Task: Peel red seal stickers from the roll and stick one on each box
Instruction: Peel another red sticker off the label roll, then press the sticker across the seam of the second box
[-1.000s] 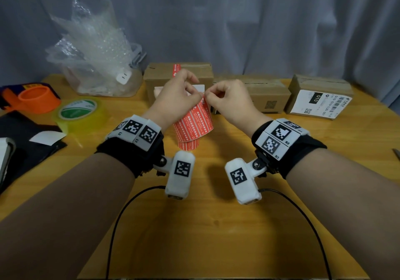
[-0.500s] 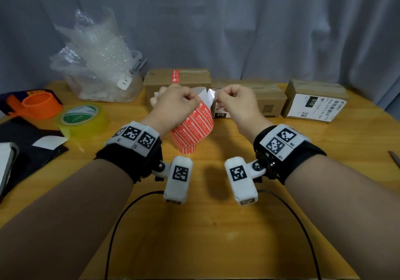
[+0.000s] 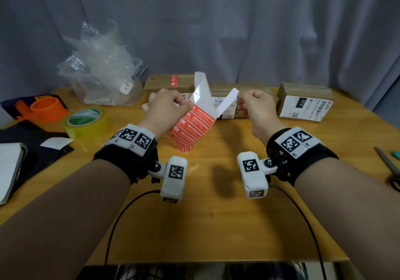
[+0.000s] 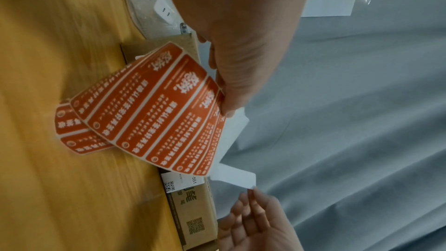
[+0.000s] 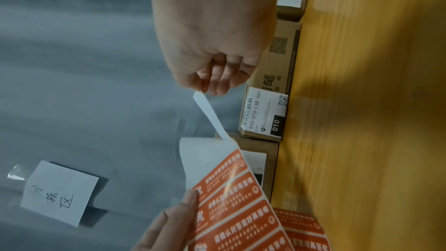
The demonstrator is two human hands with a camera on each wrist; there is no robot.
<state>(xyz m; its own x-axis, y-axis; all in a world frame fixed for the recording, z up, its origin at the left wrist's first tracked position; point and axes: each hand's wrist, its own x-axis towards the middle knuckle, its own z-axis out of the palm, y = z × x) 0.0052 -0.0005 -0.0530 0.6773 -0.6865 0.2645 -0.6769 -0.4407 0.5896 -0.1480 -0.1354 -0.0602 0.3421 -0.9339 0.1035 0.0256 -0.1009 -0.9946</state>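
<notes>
My left hand (image 3: 183,106) pinches the top of the red seal sticker roll (image 3: 190,126), whose coiled lower end hangs just above the table; bare white backing (image 3: 201,89) sticks up. My right hand (image 3: 239,100) pinches one end of a sticker (image 3: 227,102), white side showing, its other end still on the roll. In the left wrist view the sticker (image 4: 234,177) juts from the roll (image 4: 149,112). Three cardboard boxes stand behind: the left box (image 3: 160,82) bears a red sticker (image 3: 173,80), the middle box (image 3: 251,91) and right box (image 3: 305,104) show none.
A clear tub of bubble wrap (image 3: 101,78) stands back left. An orange tape dispenser (image 3: 45,108), a tape roll (image 3: 86,117) and a black pad (image 3: 32,149) with a notebook lie left. Scissors (image 3: 389,167) lie at the right edge. A paper note (image 5: 58,192) hangs on the curtain.
My right hand has drawn away to the right, pulling the sticker off the backing. The hands, close together before, are now apart, and the bare backing has sprung upright.
</notes>
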